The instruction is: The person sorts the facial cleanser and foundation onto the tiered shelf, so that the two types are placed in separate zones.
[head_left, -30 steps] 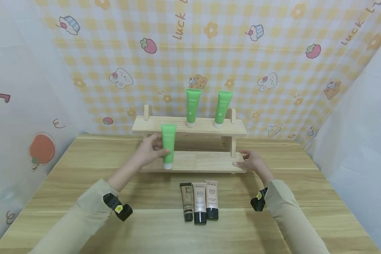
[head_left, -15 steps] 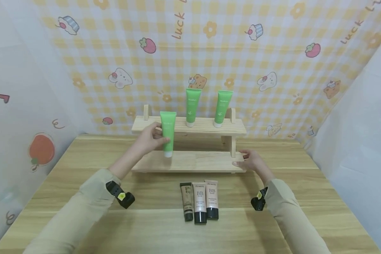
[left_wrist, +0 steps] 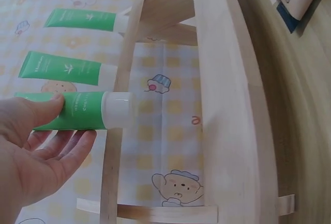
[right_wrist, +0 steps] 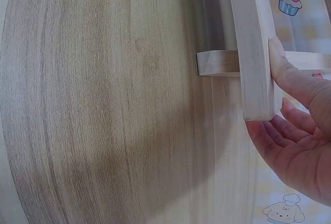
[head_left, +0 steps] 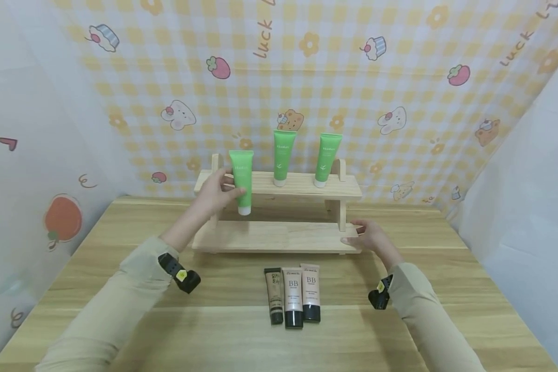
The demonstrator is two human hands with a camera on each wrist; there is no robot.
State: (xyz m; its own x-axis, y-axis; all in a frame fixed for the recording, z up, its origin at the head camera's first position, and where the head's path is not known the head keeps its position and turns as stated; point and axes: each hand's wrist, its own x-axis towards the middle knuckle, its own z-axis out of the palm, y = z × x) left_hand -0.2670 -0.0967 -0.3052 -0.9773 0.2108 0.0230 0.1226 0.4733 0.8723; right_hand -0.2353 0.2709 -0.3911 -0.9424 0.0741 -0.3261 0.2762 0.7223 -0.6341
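Note:
My left hand (head_left: 215,194) pinches a green tube (head_left: 243,181), cap down, in front of the upper board's left part; in the left wrist view the white cap of this tube (left_wrist: 85,111) is free of the fingers. Two more green tubes stand on their caps on the upper board: one near the middle (head_left: 282,159), one to the right (head_left: 326,160). My right hand (head_left: 369,238) grips the right end of the lower board of the two-tier wooden shelf (head_left: 279,236). The right wrist view shows the thumb on top of the board (right_wrist: 253,53) and fingers beneath.
On the wooden table (head_left: 214,336) in front of the shelf lie a brown tube (head_left: 274,294) and two pink BB tubes (head_left: 292,294), (head_left: 310,292) side by side, black caps toward me. A checked cloth (head_left: 260,93) hangs behind the shelf.
My left hand has risen with its green tube from in front of the lower board to the upper board's level, and shifted slightly left. My right hand has stayed on the lower board.

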